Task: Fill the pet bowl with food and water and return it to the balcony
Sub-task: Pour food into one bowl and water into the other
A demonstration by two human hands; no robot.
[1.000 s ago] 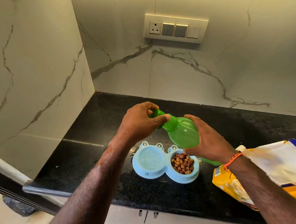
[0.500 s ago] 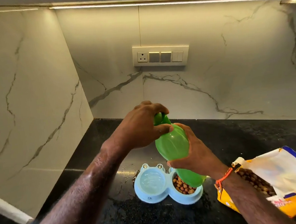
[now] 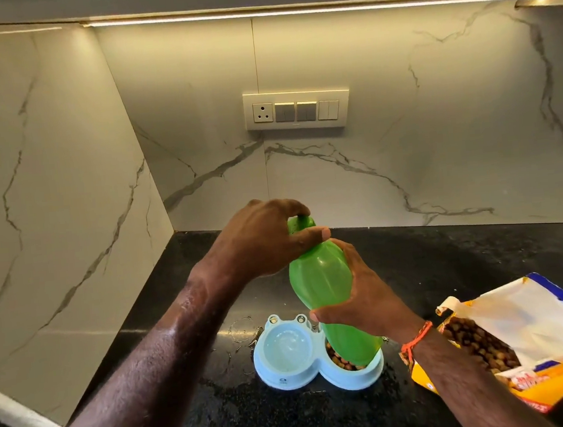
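On the black surface [image 3: 450, 266], we hold the bottle [image 3: 321, 281] upright: left hand [image 3: 262, 239] pinching its cap [image 3: 300, 223] at 12 o'clock, right hand [image 3: 356, 295] wrapped round its body.

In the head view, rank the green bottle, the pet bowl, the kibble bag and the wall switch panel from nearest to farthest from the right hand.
1. green bottle: gripped by the right hand around its body.
2. pet bowl: on the counter just below the hand, to its left.
3. kibble bag: open, on the counter to the right.
4. switch panel: up on the back wall, farthest.

one green bottle [image 3: 324, 278], one double pet bowl [image 3: 288, 372], one food bag [image 3: 526, 337], two hands [image 3: 262, 239]
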